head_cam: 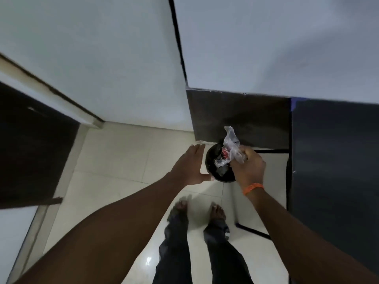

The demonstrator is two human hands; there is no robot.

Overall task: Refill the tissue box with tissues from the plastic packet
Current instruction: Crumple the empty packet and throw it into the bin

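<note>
Holding: my right hand (pixel 249 163) is closed around the crumpled plastic packet (pixel 232 145), gripping it directly above the bin so it will drop inside when I let go.
Packet: it looks empty and limp, its loose end sticking up above my fist; I judge I am throwing it away.
Left hand: my left hand (pixel 191 166) is spread, empty, just left of the bin, thumb near the rim, probably to steady or guide.
Bin: the black bin (pixel 211 160) stands on the tiled floor (pixel 114 160) against the dark panel; clear wrapping and something red already lie in it.
Tissue box: not in view, so I cannot confirm it is filled.
Stance: my bare feet (pixel 217 212) are just short of the bin.
</note>
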